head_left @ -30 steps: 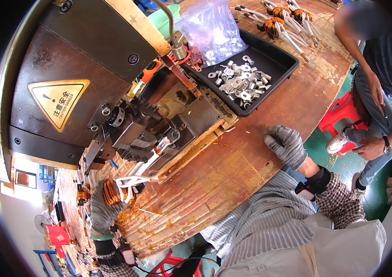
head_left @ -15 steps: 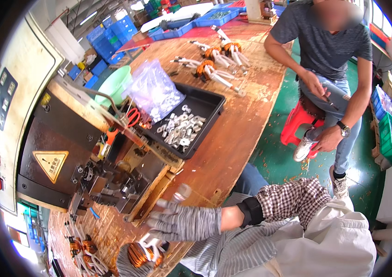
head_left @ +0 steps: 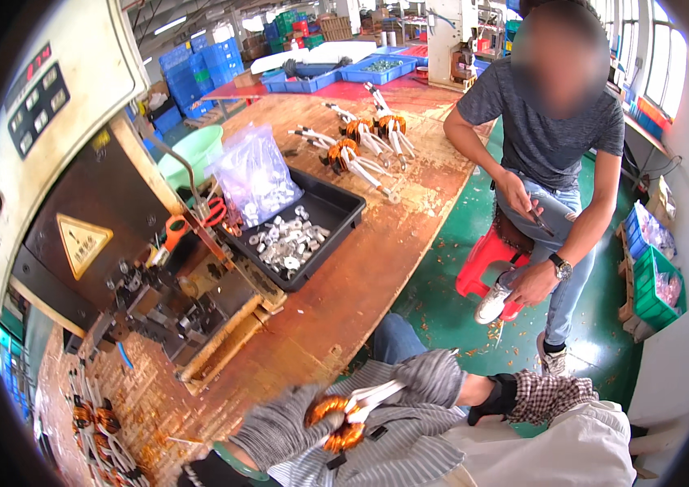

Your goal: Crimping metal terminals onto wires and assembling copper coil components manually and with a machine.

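Copper-wound coil (head_left: 346, 438) is at the near side, over the person's lap against the striped apron (head_left: 409, 442), off the counter (head_left: 344, 300). Left hand (head_left: 284, 422), gloved, is clenched on the winding. White leads (head_left: 373, 395) run from it to the right, into the right hand (head_left: 432, 378), also gloved, closed around their far ends. Exact finger positions on the right: blurred, can't tell.

Counter, left: press machine (head_left: 46, 272) with yellow warning triangle (head_left: 83, 243); its tooling (head_left: 167, 315) has nothing of the coil in it. Just right of the machine: black tray (head_left: 346, 235) with a heap of metal lugs (head_left: 292, 242) and a clear plastic bag (head_left: 257, 174) of more lugs at its far left. Green bowl (head_left: 193, 160) behind the bag.

Far on the counter: three more coils (head_left: 344, 152), leads spread. Near left: another coil group (head_left: 107, 420).

Right: second person (head_left: 559, 134) on a red stool (head_left: 486, 260), slim dark tool (head_left: 541, 221) in one hand. Green crate (head_left: 654, 290) farther right.
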Available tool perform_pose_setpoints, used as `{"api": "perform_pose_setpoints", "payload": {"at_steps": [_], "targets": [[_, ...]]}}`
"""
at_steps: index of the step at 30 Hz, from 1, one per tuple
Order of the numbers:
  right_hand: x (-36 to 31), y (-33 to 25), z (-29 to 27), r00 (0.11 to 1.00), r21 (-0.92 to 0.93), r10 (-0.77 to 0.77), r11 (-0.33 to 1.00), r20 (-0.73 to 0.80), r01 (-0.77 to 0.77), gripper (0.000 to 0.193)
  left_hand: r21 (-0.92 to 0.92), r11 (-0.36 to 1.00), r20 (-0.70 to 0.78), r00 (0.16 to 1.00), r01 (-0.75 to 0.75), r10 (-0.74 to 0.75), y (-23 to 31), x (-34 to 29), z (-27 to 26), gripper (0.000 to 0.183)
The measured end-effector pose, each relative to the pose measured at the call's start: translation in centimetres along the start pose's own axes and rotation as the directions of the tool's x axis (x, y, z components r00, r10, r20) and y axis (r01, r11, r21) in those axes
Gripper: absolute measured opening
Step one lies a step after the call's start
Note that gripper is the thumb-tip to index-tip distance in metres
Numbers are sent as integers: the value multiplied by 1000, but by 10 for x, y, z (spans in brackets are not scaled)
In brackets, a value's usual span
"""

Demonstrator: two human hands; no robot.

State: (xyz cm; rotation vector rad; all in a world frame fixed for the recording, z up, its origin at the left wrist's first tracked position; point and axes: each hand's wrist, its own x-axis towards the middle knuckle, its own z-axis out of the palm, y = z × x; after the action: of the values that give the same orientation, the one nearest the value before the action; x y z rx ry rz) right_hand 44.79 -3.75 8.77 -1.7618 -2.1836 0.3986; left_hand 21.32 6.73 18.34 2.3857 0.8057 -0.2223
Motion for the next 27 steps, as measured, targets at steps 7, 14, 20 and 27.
{"api": "perform_pose_setpoints", "payload": {"at_steps": [7,14,20,27], "targets": [[-78,48,34,867,193,361,931,-343,-311,45,-203,949,-403,904,-240,142,18,-79,-59,48],[-30,90,-7,565,438,611,791,-554,-427,41,33,994,-530,842,-102,104,-20,-103,-8,26],[131,201,-82,584,622,646,730,-492,-284,38,-39,964,-579,780,262,-236,-83,-125,51,22],[354,264,-155,525,183,561,775,-640,-605,35,-127,904,-607,689,408,-397,-119,-127,71,23]]}}
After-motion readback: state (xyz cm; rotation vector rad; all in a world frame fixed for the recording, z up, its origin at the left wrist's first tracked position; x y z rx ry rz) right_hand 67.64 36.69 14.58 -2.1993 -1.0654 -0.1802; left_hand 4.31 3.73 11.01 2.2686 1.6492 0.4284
